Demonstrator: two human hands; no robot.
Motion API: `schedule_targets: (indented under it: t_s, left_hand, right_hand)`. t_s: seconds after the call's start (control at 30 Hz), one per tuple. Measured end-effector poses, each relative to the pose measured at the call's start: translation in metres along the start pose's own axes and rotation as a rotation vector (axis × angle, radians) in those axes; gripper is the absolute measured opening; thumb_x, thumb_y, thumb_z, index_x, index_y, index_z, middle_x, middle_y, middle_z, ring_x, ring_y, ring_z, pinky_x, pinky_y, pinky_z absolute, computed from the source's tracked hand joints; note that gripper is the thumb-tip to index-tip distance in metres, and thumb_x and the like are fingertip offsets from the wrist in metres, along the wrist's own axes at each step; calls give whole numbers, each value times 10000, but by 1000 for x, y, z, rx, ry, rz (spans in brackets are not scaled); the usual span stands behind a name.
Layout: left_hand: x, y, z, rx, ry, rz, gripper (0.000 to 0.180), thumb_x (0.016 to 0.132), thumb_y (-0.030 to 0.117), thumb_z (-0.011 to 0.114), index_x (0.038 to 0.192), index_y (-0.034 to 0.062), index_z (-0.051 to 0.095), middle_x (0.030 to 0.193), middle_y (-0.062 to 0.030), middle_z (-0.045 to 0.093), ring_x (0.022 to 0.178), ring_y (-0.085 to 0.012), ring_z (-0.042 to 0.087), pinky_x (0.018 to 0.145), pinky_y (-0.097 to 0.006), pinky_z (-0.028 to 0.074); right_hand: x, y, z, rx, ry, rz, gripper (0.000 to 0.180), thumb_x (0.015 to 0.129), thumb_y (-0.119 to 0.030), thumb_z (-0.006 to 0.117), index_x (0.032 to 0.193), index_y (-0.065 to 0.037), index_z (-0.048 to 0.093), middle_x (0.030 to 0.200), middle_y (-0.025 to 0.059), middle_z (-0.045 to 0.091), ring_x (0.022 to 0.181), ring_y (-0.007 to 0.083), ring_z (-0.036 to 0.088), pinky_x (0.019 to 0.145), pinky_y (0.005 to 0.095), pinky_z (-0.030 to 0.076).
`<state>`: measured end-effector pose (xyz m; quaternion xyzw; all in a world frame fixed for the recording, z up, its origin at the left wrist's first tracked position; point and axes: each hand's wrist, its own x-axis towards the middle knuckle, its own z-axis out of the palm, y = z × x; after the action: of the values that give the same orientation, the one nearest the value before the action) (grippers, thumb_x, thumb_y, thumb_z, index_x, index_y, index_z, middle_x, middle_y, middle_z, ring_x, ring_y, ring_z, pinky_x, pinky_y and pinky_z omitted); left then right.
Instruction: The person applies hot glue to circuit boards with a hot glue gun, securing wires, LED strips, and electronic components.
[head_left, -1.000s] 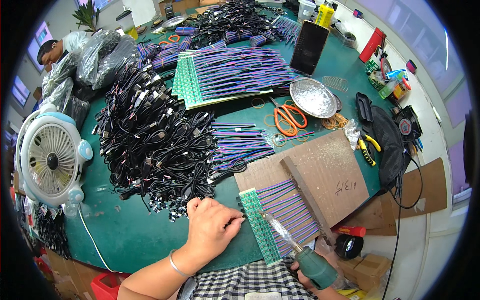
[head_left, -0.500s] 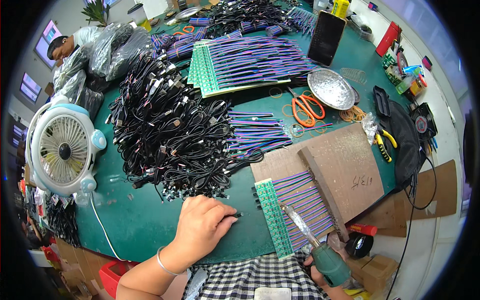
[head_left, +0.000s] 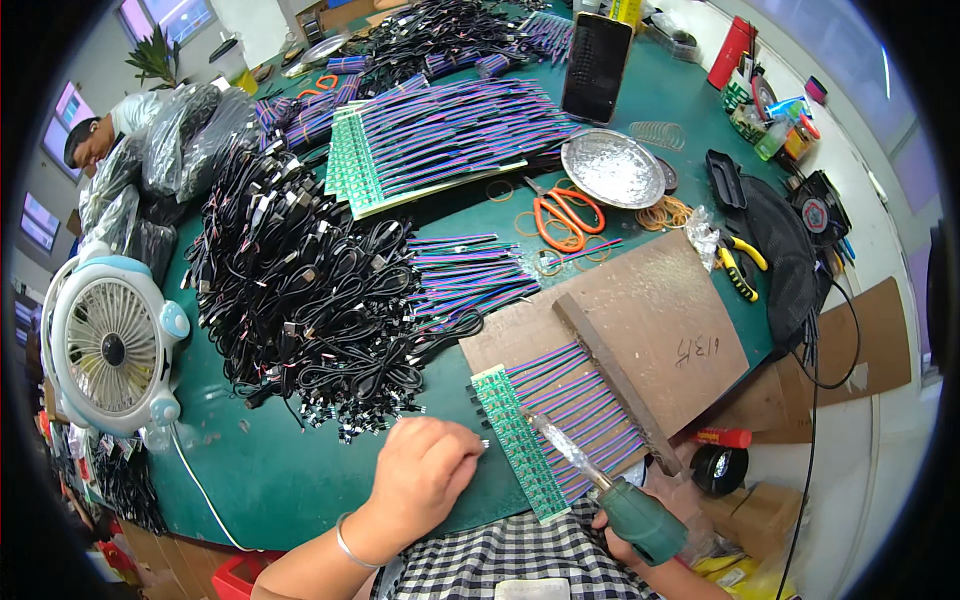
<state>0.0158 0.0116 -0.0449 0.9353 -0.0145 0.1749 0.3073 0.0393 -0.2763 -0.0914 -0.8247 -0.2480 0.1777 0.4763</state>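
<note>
My left hand [head_left: 428,470] hovers over the green tabletop, left of the circuit-board panel. Its fingers are pinched on a small connector [head_left: 484,443], of which only the end shows. In my right hand [head_left: 622,540], partly hidden, is a soldering iron [head_left: 645,518] with a green handle. The iron's tip points up and left over the upper part of the green circuit-board panel [head_left: 520,448]; whether it touches cannot be told. Black connector ends line the panel's left edge. Multicoloured ribbon wires [head_left: 565,375] run from its right side under a wooden bar [head_left: 615,385].
A brown board [head_left: 690,310] lies under the bar. Left of it is a heap of black cables [head_left: 330,300], with loose ribbon wires [head_left: 465,270] alongside. Orange scissors [head_left: 565,218], a metal dish [head_left: 612,170], a phone [head_left: 597,70], stacked panels [head_left: 440,140] and a fan [head_left: 112,345] stand around.
The view has shifted, so the bench appears further left. My left hand has come closer to the panel with the connector. The iron stays over the panel's upper part.
</note>
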Motion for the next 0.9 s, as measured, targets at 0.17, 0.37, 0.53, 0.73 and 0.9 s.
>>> schedule_targets:
  t_s: [0.17, 0.37, 0.53, 0.73, 0.9]
  left_hand:
    - [3, 0, 12, -41, -17, 8, 222, 648, 18, 699, 840, 89, 613, 796, -23, 611, 740, -212, 570, 675, -340, 429]
    - [0, -3, 14, 43, -26, 68, 222, 636, 24, 705, 836, 85, 629, 802, -16, 606, 747, -193, 569, 672, -333, 420]
    - [-1, -4, 16, 45, 36, 62, 226, 611, 18, 703, 810, 85, 619, 790, -12, 601, 734, -190, 560, 669, -327, 412]
    - [-1, -6, 19, 20, 50, 49, 214, 605, 22, 704, 780, 84, 599, 773, -11, 587, 729, -193, 553, 671, -332, 407]
    - [-1, -7, 20, 12, 33, 48, 214, 604, 27, 708, 779, 82, 597, 780, -13, 583, 741, -198, 550, 675, -337, 407]
  right_hand:
    - [-6, 2, 3, 194, 48, 45, 308, 705, -123, 684, 982, -5, 617, 846, 65, 640, 782, 195, 625, 728, 285, 491]
    - [-5, 4, -5, 106, -23, -41, 403, 726, -215, 712, 1032, 19, 592, 923, 85, 634, 850, 198, 621, 786, 286, 486]
    - [-5, -9, -5, 433, -70, 298, 497, 723, -289, 739, 1080, 19, 580, 976, 112, 634, 907, 238, 619, 844, 322, 480]
    - [1, -14, -3, 237, -26, 242, 213, 682, -95, 609, 853, 32, 617, 711, 87, 665, 638, 157, 646, 605, 253, 520]
    - [-4, -6, -1, 19, -24, 95, 212, 691, -101, 613, 853, 36, 615, 714, 86, 665, 625, 150, 642, 591, 252, 519]
